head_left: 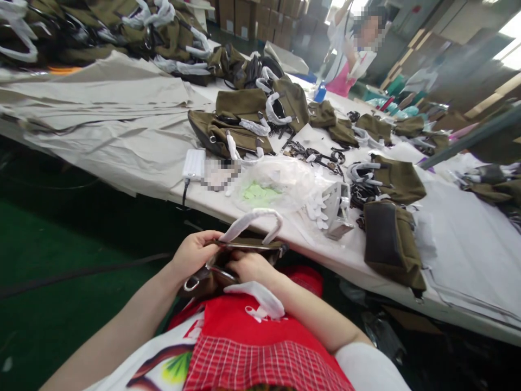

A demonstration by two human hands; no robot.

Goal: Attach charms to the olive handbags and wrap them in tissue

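Note:
A brown handbag with an open zip and white-wrapped handles is held against my lap, by the table edge. My left hand is closed on the bag's rim at its left end, thumb on top. Into the zip opening reaches my right hand; its fingertips are hidden inside the bag, so what they touch there cannot be seen. One wrapped handle arches up on the table side, and the other lies over my red apron. A metal ring hangs at the bag's left end.
On the white-covered table lie a clear plastic bag with green pieces, a white power bank, a metal holder, and several olive bags. Black straps lie beyond. A person stands across the table.

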